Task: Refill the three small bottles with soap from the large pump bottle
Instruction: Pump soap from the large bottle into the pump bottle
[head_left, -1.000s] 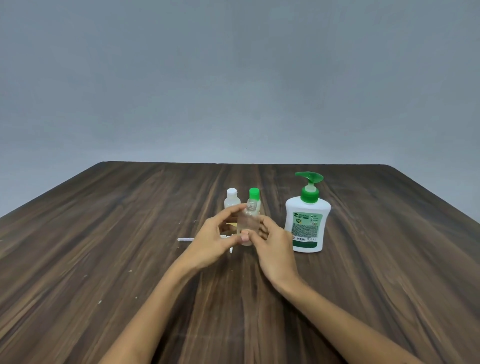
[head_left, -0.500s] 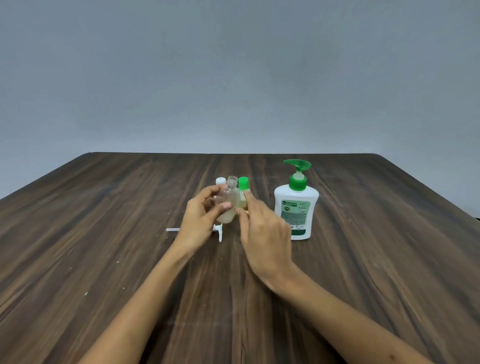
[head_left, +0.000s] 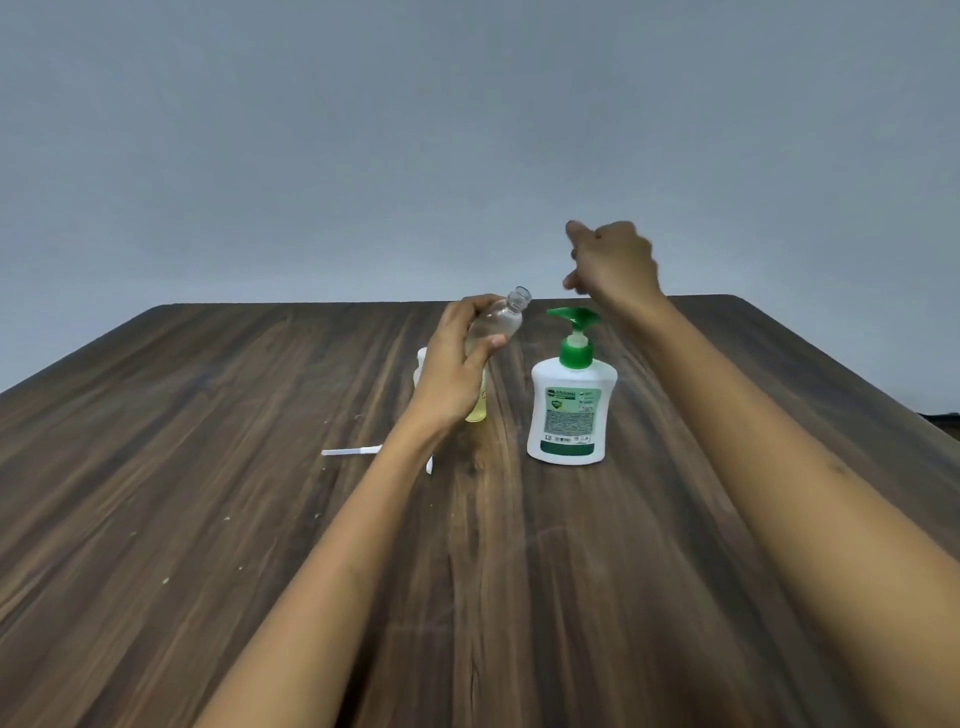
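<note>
One large pump bottle (head_left: 571, 410) stood on the bench (head_left: 208, 467), its green label too small to read. The left hand (head_left: 457, 374) gripped one uncapped clear small bottle (head_left: 498, 325), tilted toward the green pump. Two more small bottles seemed partly hidden behind that hand. The right hand (head_left: 613, 265) hovered above the pump, blurred; its grip could not be told.

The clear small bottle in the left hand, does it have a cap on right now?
No, the clear small bottle, gripped by the left hand, shows a bare open neck tilted toward the pump bottle.
</note>
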